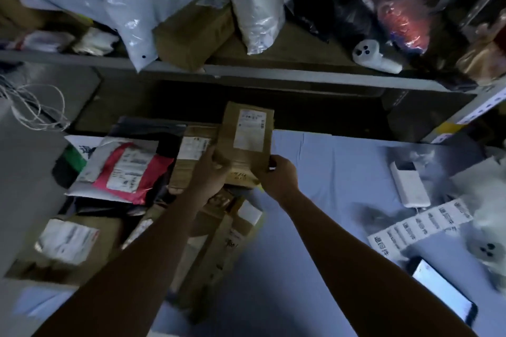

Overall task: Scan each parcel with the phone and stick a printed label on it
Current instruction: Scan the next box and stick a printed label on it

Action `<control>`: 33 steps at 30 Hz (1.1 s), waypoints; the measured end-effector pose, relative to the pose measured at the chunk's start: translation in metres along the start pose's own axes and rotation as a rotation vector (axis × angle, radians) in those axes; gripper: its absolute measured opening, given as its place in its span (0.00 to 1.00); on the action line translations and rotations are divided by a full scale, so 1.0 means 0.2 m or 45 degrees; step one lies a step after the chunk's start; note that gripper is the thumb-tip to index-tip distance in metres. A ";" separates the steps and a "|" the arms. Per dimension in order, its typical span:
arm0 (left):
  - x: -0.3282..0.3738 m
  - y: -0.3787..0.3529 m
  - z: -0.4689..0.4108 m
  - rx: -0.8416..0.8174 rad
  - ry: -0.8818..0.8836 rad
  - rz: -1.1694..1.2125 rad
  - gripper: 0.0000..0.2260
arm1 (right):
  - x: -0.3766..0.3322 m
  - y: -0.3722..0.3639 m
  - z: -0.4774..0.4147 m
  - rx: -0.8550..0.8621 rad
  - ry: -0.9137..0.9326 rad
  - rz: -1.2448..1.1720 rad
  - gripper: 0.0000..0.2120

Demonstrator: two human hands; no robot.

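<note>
Parcel (pixel 246 142) in brown paper is held above the tabletop's (pixel 342 180) far edge; I see the left hand (pixel 210 172) curled round its lower left side and the right hand (pixel 280 176) pinching its lower right corner. Phone (pixel 443 291) and label strip (pixel 419 224) lie near the right edge.

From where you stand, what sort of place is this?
Probably a parcel depot or pickup point: a metal shelf crammed with plastic mailer bags, one brown parcel held by the left hand and right hand, and a strip of printed labels near a phone.
</note>
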State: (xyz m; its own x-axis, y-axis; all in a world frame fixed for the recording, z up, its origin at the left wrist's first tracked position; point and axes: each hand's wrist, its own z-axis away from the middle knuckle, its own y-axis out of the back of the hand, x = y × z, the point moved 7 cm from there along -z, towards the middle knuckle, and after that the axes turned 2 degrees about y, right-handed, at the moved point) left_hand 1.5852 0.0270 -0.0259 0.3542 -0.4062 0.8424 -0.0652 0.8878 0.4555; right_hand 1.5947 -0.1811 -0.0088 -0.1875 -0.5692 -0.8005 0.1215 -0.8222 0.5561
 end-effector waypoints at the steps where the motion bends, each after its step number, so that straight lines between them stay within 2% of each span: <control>1: 0.01 0.00 0.01 0.026 -0.004 0.017 0.21 | 0.00 0.01 -0.01 -0.009 0.024 -0.018 0.12; 4: 0.05 -0.01 0.08 0.059 -0.057 0.018 0.22 | 0.00 0.07 0.00 -0.043 0.043 -0.058 0.12; 11: 0.18 -0.13 0.41 0.200 -0.195 0.104 0.15 | 0.08 0.29 0.20 -0.070 0.103 -0.131 0.07; 15: 0.22 -0.31 0.62 0.159 -0.197 0.148 0.17 | 0.21 0.51 0.44 -0.008 0.089 -0.228 0.06; 18: 0.22 -0.51 0.83 0.075 -0.286 0.217 0.19 | 0.38 0.65 0.68 0.035 0.045 -0.239 0.07; 22: 0.14 -0.82 1.11 -0.096 -0.260 0.288 0.18 | 0.67 0.79 0.99 0.074 -0.062 -0.144 0.11; 25: 0.05 -1.03 1.28 -0.170 -0.206 0.224 0.19 | 0.91 0.86 1.17 0.077 -0.149 -0.126 0.10; 29: -0.02 -1.22 1.44 -0.137 -0.132 0.193 0.19 | 1.15 0.90 1.27 0.033 -0.179 -0.095 0.12; 33: -0.03 -1.34 1.51 -0.039 -0.043 0.228 0.20 | 1.26 0.94 1.25 -0.022 -0.077 -0.067 0.13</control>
State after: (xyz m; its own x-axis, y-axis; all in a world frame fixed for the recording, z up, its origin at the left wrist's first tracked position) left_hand 1.3181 -0.2734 -0.0652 0.3080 -0.2480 0.9185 -0.0959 0.9524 0.2893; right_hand 1.3269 -0.4777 -0.0500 -0.2523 -0.5240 -0.8135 0.1263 -0.8513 0.5092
